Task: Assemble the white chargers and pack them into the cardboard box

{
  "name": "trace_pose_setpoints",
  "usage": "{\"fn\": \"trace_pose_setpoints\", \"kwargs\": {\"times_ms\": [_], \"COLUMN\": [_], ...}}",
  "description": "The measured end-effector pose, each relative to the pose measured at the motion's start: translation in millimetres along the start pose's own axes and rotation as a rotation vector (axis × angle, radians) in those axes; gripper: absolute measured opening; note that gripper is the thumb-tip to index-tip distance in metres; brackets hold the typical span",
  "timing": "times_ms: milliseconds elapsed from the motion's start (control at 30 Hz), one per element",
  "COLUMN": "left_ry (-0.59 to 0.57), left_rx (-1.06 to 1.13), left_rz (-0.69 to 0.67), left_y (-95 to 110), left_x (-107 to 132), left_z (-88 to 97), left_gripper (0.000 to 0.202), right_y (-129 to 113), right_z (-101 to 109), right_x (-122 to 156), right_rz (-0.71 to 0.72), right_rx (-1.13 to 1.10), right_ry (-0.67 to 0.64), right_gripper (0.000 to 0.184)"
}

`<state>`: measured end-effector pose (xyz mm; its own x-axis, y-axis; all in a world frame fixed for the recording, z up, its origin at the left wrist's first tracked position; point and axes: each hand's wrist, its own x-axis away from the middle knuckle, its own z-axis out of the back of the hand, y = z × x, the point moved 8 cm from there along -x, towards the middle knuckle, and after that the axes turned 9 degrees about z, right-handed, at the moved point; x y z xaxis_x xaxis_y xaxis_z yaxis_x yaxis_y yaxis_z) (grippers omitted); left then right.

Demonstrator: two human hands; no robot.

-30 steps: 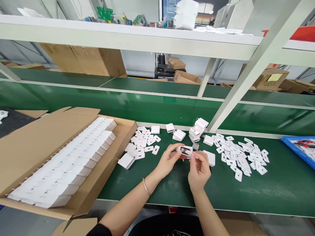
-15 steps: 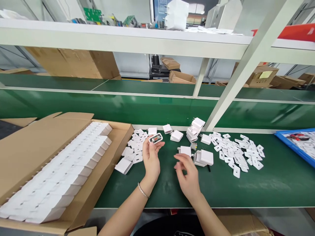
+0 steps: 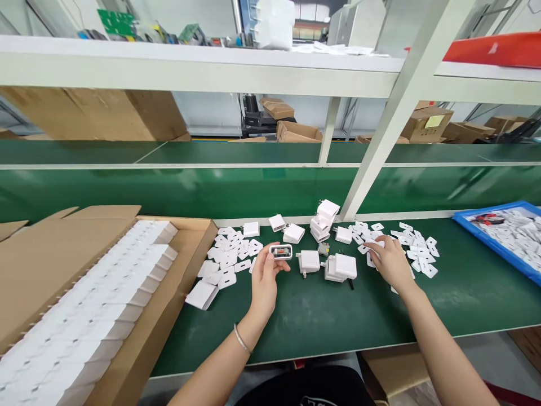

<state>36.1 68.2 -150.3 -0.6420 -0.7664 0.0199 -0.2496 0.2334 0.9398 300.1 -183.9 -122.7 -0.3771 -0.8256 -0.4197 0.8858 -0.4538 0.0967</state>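
White plastic makes up the open-ended housing [image 3: 281,252] that the left hand [image 3: 264,276] holds between thumb and fingers, raised above the green table [image 3: 304,324], its opening turned toward the camera so that small parts show inside. A thin bracelet [image 3: 242,338] circles that wrist. Well apart, the right hand [image 3: 391,260] reaches over the loose spread of small white plates [image 3: 422,252] on the right, thumb and fingers close together; whether they grip one, I cannot tell. Between the hands sit a single white plug block [image 3: 309,261] and, just beside it, a tight cluster of blocks [image 3: 340,267] with a small black piece [image 3: 351,284] at its front edge. Behind these are a small greyish component [image 3: 323,249] and a leaning stack of blocks [image 3: 324,220]. To the left lie a second scatter of plates [image 3: 228,255] and a hollow white shell [image 3: 202,295], near an open cardboard box [image 3: 192,248] holding rows of white housings [image 3: 105,307]. At far right, a blue-rimmed tray [image 3: 495,246] carries more white pieces and a red-handled tool [image 3: 488,219].
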Motion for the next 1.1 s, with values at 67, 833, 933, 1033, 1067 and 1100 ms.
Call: {"fn": "trace_pose_setpoints", "kwargs": {"times_ms": [67,833,933,1033,1067,1100], "left_ry": [-0.021,-0.344,-0.387,-0.387,-0.381,-0.375], "left_rx": [-0.023,0.027,0.047,0.065,0.064,0.059], "left_rz": [0.016,-0.053,-0.039,-0.003,0.002,0.002], "left_y": [-2,3,3,1,1,1], "left_x": [0,12,16,17,17,17], "left_z": [-2.4,-29.2,-34.0,-33.4,-32.8,-32.1], "left_gripper": [0.048,0.037,0.038,0.039,0.04,0.041], "right_y": [5,-159,-190,-198,-198,-199], "right_z": [-10,103,99,91,90,89], "right_x": [-11,-43,-46,-49,-49,-49], "right_rz": [0.089,0.242,0.283,0.28,0.281,0.284], "right_rx": [0.035,-0.612,-0.657,-0.716,-0.718,-0.714], "right_ry": [-0.085,0.374,0.37,0.352,0.353,0.356], "right_gripper": [0.031,0.019,0.018,0.02,0.021,0.023]}}
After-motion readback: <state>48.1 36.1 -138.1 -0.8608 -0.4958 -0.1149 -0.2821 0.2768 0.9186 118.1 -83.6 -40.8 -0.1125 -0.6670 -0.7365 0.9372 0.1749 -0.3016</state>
